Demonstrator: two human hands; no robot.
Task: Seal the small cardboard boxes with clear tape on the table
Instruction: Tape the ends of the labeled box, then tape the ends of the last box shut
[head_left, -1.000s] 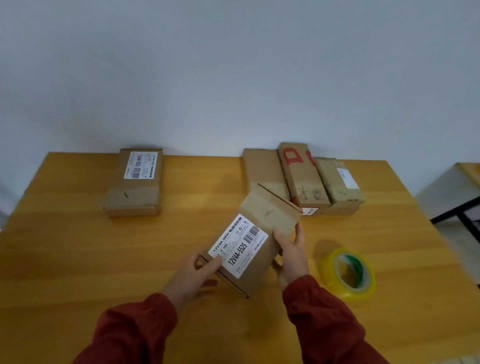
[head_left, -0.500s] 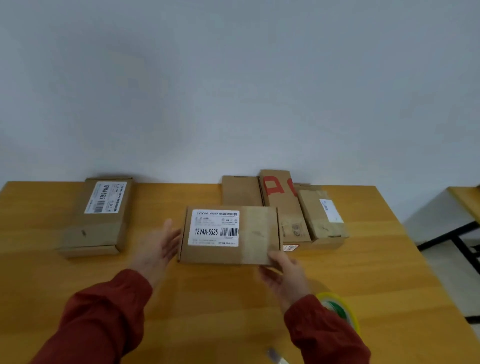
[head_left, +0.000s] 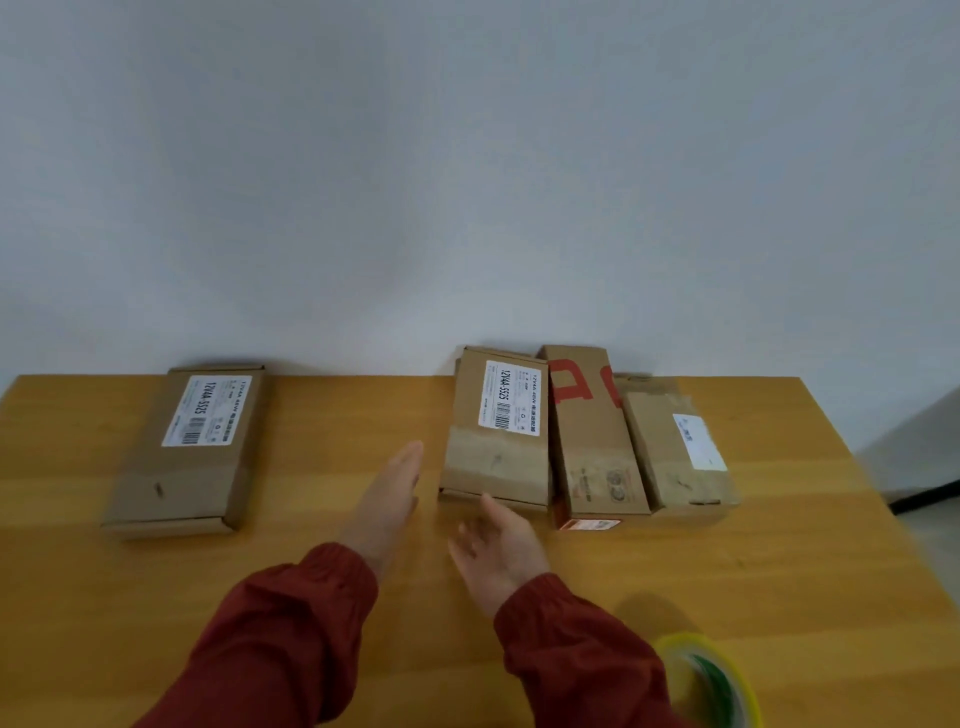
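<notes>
A flat labelled cardboard box (head_left: 498, 447) lies on top of another box at the back of the wooden table (head_left: 311, 519). To its right stand a box with red print (head_left: 592, 441) and a smaller labelled box (head_left: 675, 457). A separate labelled box (head_left: 192, 452) lies at the back left. My left hand (head_left: 387, 499) hovers flat just left of the stacked box, fingers straight. My right hand (head_left: 498, 551) is open just in front of that box, empty. The roll of clear tape (head_left: 711, 680) sits at the near right, partly behind my right sleeve.
A plain white wall rises right behind the table's far edge. At the right, past the table's edge, the floor and a dark bar of another piece of furniture (head_left: 924, 499) show.
The labelled box was turned lengthwise and set down on the box at the back beside the red-printed one. Both hands have let go of it and drawn slightly back.
</notes>
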